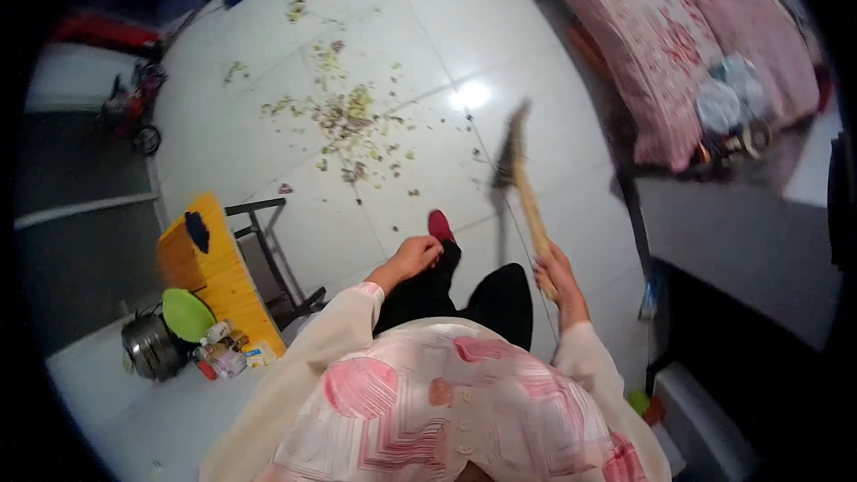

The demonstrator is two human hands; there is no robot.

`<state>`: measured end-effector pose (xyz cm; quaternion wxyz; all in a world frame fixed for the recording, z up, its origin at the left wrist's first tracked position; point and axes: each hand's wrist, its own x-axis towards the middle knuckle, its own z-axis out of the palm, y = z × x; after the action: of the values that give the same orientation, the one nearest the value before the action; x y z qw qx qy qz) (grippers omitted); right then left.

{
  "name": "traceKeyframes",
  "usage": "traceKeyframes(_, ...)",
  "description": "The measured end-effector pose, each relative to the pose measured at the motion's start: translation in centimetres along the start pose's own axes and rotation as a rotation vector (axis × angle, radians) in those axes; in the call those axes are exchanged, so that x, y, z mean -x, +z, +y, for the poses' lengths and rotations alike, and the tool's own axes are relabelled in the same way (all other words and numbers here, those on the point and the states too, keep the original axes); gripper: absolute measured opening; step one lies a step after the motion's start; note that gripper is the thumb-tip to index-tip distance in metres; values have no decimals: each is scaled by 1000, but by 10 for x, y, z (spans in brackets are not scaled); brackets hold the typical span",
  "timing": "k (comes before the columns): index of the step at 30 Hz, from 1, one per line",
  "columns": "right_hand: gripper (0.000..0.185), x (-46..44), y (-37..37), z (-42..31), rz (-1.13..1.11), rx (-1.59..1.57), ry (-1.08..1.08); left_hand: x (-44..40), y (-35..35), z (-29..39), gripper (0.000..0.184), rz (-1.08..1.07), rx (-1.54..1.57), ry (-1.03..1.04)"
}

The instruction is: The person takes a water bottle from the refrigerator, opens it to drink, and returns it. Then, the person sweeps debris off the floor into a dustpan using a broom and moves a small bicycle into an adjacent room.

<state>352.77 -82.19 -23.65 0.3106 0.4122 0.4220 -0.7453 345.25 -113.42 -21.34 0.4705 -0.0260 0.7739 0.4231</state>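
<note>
My right hand (pixel 555 273) is closed around the pale wooden handle of a brush (pixel 528 205). Its dark, bristle-like head is blurred and points forward, away from me, over the tiled floor. My left hand (pixel 418 257) hangs in front of my left leg with its fingers curled in, and nothing shows in it. Ahead of me, green and brownish-purple scraps (pixel 353 116) lie scattered across the white tiles, thickest in one loose patch. A red shoe (pixel 439 225) shows just beyond my left hand.
A yellow-topped table (pixel 234 277) stands at left, with a green bowl (pixel 187 314), a metal pot (pixel 152 346) and small containers nearby. A small wheeled red item (pixel 143 107) is farther back. At right is a bed with pink floral bedding (pixel 638 36), beside a dark cabinet (pixel 723 223).
</note>
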Motion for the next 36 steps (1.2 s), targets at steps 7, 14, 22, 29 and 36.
traceKeyframes(7,40,-45,-83,-29,436,74,8,56,-94,-84,42,301,-295,-364)
traceKeyframes(14,14,-190,-81,-96,355,-39,265,47,-73,-4,40,625,392,-449)
traceKeyframes(22,9,-216,148,-155,-8,250,247,37,-62,12,25,621,223,-287)
traceKeyframes(29,32,-208,245,-253,-77,537,122,61,-164,-72,14,782,609,-434)
traceKeyframes(36,10,-222,238,-298,88,439,131,51,-239,-94,16,841,789,-457)
